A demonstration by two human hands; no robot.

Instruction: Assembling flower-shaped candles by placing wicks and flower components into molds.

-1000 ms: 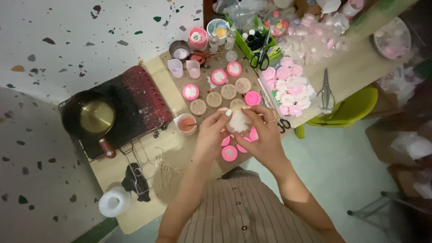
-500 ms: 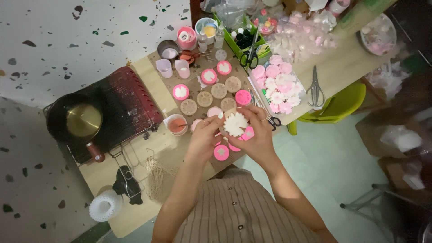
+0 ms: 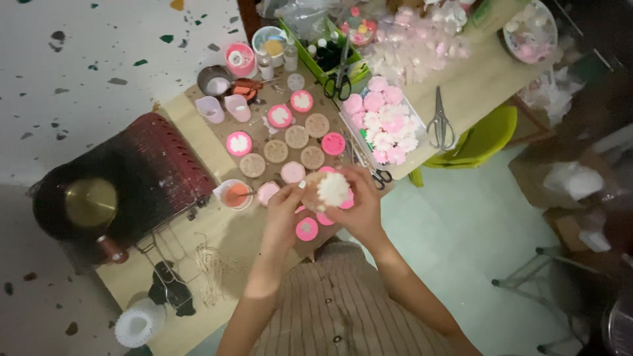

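both hands, left hand (image 3: 285,206) & right hand (image 3: 359,201), clamped together on a white flower-shaped wax piece (image 3: 332,189), lifted off the wooden table (image 3: 217,227) above round pink moulds (image 3: 306,229), prob for a closer look.

Two hands (image 3: 316,207); three pairs of scissors (image 3: 440,122), at one o'clock; two small cups (image 3: 224,109), at eleven; one pan (image 3: 86,204), at nine.

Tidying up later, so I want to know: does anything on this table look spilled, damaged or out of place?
Nothing looks spilled or broken. Both hands, left hand and right hand, hold a white flower-shaped piece. The oddest spot is a loose tangle of pale strings near the table's front edge.
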